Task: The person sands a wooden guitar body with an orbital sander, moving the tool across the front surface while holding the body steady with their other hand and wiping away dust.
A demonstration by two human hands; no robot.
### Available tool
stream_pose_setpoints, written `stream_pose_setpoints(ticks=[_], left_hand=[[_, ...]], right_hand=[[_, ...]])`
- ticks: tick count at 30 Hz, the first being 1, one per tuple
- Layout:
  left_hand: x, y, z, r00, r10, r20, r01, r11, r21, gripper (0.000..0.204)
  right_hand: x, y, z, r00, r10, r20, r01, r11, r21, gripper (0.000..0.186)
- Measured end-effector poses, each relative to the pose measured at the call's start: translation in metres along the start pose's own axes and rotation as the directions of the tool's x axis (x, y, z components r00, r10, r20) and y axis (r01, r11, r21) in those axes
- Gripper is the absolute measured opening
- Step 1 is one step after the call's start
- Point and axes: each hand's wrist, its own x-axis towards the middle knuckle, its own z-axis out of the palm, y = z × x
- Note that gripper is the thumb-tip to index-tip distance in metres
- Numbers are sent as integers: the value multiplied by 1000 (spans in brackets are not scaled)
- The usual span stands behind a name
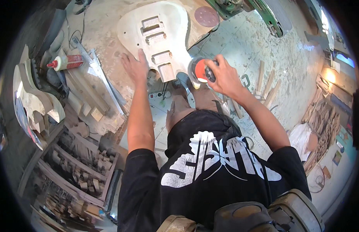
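Note:
A pale, unpainted electric guitar body (176, 40) lies on the workbench in front of me, with several routed rectangular cavities and a few small holes in its face. My left hand (135, 69) rests flat at the left edge of the body, fingers spread, holding nothing. My right hand (226, 77) is wrapped round an orange and black power sander (201, 70). The sander is tilted on its side against the right horn of the body, close to the bench's near edge. My fingers and the tool hide part of that horn.
A white glue bottle (71, 62) with a red tip, metal rulers (106, 85) and wood strips (85, 89) lie on the left. A round sanding disc (206, 16) is beyond the body, near a green machine (260, 13). More shaped bodies (36, 94) stand far left. A power strip (154, 95) lies below.

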Motion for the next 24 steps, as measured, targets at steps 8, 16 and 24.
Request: stream_pose_setpoints(ticks=[8, 16, 24], left_hand=[[0, 3, 1, 999, -36, 21, 36, 999, 1, 82], [2, -3, 0, 999, -43, 26, 43, 999, -2, 82], [2, 1, 3, 999, -21, 28, 21, 1000, 22, 82]], right_hand=[[-34, 5, 10, 999, -33, 23, 32, 999, 26, 62], [-21, 0, 6, 998, -46, -46, 44, 998, -45, 63], [-24, -2, 5, 999, 8, -39, -6, 1000, 29, 61]])
